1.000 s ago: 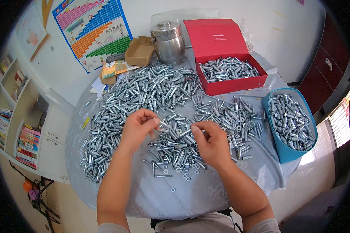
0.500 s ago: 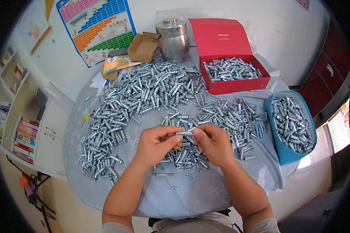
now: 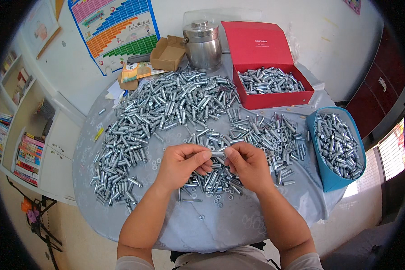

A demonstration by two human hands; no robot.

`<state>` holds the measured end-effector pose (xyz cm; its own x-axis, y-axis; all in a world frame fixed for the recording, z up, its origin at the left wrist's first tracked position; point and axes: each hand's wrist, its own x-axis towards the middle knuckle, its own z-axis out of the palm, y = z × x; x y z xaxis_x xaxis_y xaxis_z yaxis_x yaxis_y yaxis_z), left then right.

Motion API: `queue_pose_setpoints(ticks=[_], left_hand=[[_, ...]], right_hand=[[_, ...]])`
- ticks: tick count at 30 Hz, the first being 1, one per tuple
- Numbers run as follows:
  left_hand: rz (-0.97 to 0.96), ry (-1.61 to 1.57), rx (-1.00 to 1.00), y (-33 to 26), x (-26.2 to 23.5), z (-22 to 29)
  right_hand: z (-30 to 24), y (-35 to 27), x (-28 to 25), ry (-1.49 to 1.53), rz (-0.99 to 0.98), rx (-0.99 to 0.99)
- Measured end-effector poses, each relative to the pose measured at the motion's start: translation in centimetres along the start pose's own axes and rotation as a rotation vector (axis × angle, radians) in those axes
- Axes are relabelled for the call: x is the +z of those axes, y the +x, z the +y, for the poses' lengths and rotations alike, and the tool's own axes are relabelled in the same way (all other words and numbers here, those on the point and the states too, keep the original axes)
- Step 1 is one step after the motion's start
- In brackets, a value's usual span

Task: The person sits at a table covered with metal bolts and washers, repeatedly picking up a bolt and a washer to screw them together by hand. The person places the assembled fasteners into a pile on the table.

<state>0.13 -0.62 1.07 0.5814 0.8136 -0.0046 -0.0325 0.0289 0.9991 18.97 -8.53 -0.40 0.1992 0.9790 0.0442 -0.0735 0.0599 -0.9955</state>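
Between my two hands, level over the middle of the table, is a silvery expansion bolt (image 3: pixel 218 154). The fingertips of my left hand (image 3: pixel 184 165) pinch its left end. My right hand (image 3: pixel 249 166) grips the other end between thumb and forefinger. Fingers cover both ends of the bolt. Under and around the hands lie loose metal bolts and sleeves (image 3: pixel 213 180). Several small washers and nuts (image 3: pixel 218 199) are scattered just below them, with a single nut (image 3: pixel 201 217) nearer to me.
A large heap of bolts (image 3: pixel 175 99) curves across the grey-covered table (image 3: pixel 184 229). Bolts also fill an open red box (image 3: pixel 274 101) at the back and a teal bin (image 3: pixel 328 168) at right. Behind stand a steel pot (image 3: pixel 202 49) and a small cardboard box (image 3: pixel 167 56).
The bolt has turned slightly in my fingers, and the left thumb has slid further over its end. Both hands stay in nearly the same place.
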Motion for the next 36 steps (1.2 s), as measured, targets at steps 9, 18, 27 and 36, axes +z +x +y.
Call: queue_pose_setpoints(ticks=[9,18,27,36], left_hand=[[0.035,-0.065,-0.019,0.0,0.1,0.0],[0.047,-0.087,-0.019,0.1,0.0,-0.3],[0.055,-0.099,-0.022,0.2,0.0,-0.5],[0.056,-0.094,-0.028,0.2,0.1,-0.5]], right_hand=[[0.9,0.2,-0.3,-0.086,-0.003,-0.086],[1.1,0.3,-0.2,-0.078,0.02,-0.143],[0.4,0.1,0.8,0.013,0.105,-0.157],[-0.1,-0.1,0.6,0.069,0.052,-0.037]])
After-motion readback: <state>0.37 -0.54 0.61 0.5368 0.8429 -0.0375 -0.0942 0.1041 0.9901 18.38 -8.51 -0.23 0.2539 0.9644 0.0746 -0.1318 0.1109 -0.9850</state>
